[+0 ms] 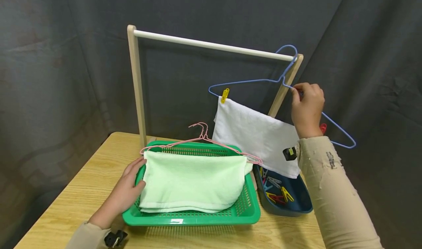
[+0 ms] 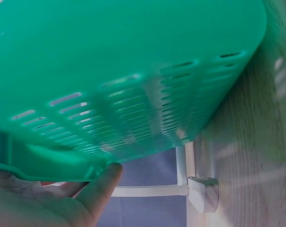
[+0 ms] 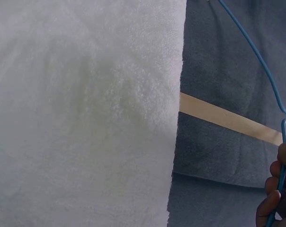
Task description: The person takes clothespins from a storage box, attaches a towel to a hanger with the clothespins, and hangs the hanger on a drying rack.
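right hand pinches blue hanger near wooden post.

A basket stands on a table at lower centre, with the left hand at its left rim. In it lies a towel, two hangers along the towel's far edge. Just right of the basket is a tub with clothespins inside. A rack rises behind, before a curtain. At upper right, the right hand is on another hanger; below that hangs a cloth, before the rack's right leg and partly over the tub.
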The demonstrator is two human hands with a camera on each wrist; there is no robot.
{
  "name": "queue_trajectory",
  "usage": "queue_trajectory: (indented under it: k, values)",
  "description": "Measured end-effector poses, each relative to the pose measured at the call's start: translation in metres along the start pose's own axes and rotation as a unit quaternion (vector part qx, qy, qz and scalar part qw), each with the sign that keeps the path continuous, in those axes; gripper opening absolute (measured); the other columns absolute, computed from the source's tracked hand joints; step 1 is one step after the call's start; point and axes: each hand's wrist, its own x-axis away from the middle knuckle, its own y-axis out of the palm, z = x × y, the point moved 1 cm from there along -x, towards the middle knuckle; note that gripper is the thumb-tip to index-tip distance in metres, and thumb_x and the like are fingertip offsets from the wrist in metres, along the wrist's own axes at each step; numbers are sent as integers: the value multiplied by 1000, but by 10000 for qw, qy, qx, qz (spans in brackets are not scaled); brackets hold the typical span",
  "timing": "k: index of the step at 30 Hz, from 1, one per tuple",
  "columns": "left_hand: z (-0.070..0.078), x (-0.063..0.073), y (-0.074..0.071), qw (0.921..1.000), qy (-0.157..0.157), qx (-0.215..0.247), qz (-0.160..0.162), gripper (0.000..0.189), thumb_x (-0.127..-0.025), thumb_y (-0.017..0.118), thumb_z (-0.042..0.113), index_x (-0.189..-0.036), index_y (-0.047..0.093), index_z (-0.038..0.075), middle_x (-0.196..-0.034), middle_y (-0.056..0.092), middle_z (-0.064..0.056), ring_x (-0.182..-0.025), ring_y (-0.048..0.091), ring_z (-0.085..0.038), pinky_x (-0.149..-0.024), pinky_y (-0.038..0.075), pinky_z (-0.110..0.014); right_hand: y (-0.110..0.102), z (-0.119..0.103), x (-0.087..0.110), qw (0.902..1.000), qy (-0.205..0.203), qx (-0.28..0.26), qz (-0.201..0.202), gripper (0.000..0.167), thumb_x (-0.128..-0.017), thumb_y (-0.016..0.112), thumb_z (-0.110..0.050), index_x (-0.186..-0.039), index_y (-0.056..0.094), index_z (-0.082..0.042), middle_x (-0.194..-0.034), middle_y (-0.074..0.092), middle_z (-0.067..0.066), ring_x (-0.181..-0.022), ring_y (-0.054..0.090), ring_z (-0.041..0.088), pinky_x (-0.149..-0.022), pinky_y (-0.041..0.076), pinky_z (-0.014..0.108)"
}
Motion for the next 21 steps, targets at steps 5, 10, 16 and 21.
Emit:
queue_trajectory:
  k: [5,10,16,21]
  values:
    - [0,0,0,10000,1,-4,14,60,-96,54,-4,-152,32,-9,-158,21,-29,-143,23,-54,-107,27,-71,2,1,2,10000,-33,-38,-17,23,-101,62,-8,-106,69,14,-96,61,29,-96,53,45,-92,36,53]
    - [0,0,0,10000,1,31,16,59,-97,54,-3,-152,32,-8,-159,21,-28,-144,23,-54,-107,27,-71,3,2,3,9999,-78,-70,-7,21,-100,63,-5,-105,68,14,-95,61,30,-95,53,46,-91,36,54]
    - [0,-1,-1,10000,6,29,36,59,-96,53,-3,-151,33,-8,-159,21,-28,-144,23,-54,-107,26,-71,4,2,6,9999,-16,-42,-95,22,-101,62,-7,-106,68,14,-96,61,29,-95,52,45,-90,36,53]
    - [1,-1,-1,10000,2,18,66,59,-96,54,-4,-151,34,-8,-158,22,-28,-143,23,-54,-107,27,-71,5,3,9,9999,9,-10,-166,23,-101,62,-8,-106,68,14,-97,60,29,-96,53,45,-90,37,53]
